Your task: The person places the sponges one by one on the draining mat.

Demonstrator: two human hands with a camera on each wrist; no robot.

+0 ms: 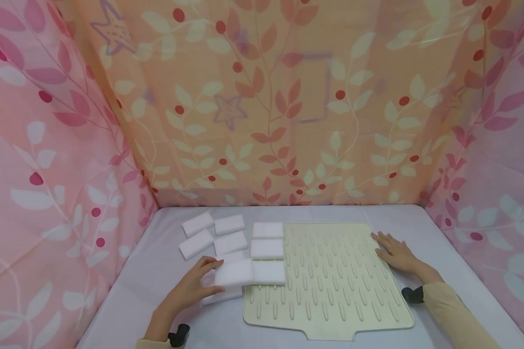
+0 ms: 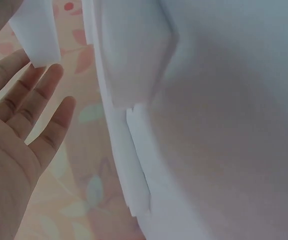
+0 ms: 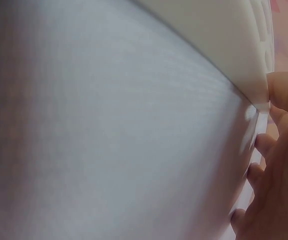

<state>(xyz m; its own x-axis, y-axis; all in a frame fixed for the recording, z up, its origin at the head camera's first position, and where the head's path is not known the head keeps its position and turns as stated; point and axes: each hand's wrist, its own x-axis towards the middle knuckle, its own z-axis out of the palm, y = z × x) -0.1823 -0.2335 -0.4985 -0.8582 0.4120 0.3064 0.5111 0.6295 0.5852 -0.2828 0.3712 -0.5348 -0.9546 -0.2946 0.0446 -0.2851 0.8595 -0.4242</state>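
My left hand [image 1: 194,283] pinches a white sponge block [image 1: 234,272] between thumb and fingers, over the left edge of a cream ridged mat [image 1: 327,271]. In the left wrist view the same sponge [image 2: 37,35] stands between thumb and fingertips. Just right of it, a white sponge [image 1: 269,274] lies on the mat, with two more sponges [image 1: 267,248] in a column behind it. My right hand [image 1: 397,254] rests with spread fingers at the mat's right edge; in the right wrist view its thumb [image 3: 286,90] touches the mat's rim [image 3: 244,75].
Several loose white sponges [image 1: 230,242] lie on the white tablecloth [image 1: 157,252] left of the mat, some partly hidden beneath the held one. A tab [image 1: 329,334] juts from the mat's near edge. Flowered cloth walls [image 1: 262,145] enclose the table at the back and sides.
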